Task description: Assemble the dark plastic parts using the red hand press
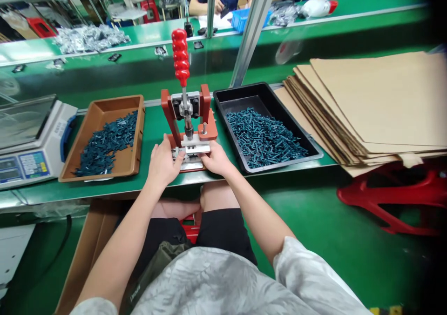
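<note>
A hand-operated toggle press (187, 140) with a red grip handle (180, 56) stands upright in front of me, a metal block and slotted jig (190, 157) at its base. My left hand (163, 162) is closed at the left end of the jig, thumb against the metal. At the right end, my right hand (217, 159) is closed with its fingertips at the metal block. Whatever small part either hand pinches is hidden by the fingers. Left of the press, a brown tray (140, 140) holds dark blue-green flat plastic pieces (108, 143). A black tray (226, 136) on the right holds slim blue-green pieces (265, 138).
A weighing scale (31, 143) sits at the far left. Cardboard sheets (384, 105) are stacked at the right, above a red stool (391, 194). Behind a metal post (253, 31), a co-worker's hand (219, 6) is near a blue basket (240, 21) and bagged parts (91, 39).
</note>
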The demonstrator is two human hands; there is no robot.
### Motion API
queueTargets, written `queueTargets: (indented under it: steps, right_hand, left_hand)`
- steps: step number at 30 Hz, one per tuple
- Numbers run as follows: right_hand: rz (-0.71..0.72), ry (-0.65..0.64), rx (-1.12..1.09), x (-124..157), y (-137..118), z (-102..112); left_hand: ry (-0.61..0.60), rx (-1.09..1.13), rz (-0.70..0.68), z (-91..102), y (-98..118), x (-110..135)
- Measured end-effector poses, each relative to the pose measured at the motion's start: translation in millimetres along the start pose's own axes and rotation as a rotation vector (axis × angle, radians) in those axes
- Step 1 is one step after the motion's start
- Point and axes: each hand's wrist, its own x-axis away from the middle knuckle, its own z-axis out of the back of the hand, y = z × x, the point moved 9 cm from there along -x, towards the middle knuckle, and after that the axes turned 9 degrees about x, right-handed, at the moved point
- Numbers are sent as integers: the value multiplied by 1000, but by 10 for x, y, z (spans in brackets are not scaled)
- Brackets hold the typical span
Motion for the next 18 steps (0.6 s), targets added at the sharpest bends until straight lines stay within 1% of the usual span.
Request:
queueTargets:
  steps: [2, 4, 5, 6, 7, 9, 11, 12, 14, 16, 18]
  right_hand:
    - [-100, -46, -34, -23, 127, -37]
    - [-173, -115, -81, -44, 209, -93]
    - [-189, -151, -117, -55, 222, -123]
    - [-196, -183, -156, -67, 222, -149]
    - [-198, -207, -193, -78, 217, -169]
    - [-198, -240, -238, -94, 213, -201]
    - [-185, -240, -248, -106, 220, -216]
    - [-173, -233, -249, -109, 225, -220]
    - [-159, -214, -241, -105, 247, -225]
    - [-171, -198, -213, -93, 274, -227]
    - [-192, -189, -185, -80, 277, -219]
  left_hand:
    - [-56, -26, -4, -11, -2, 19]
    - [-87, 23, 5, -6, -57, 27]
    - [-81, 70, 16, 15, -88, 16]
    - [-48, 127, 32, 64, -113, -9]
    - [17, 190, 46, 148, -120, -48]
    - [214, 322, 47, 407, -40, -148]
    - [391, 452, -17, 695, 211, -259]
    - [433, 516, -68, 816, 395, -326]
    - [438, 634, -185, 1004, 816, -469]
    - [394, 716, -289, 1123, 1208, -579]
    - [369, 736, -356, 1178, 1470, -601]
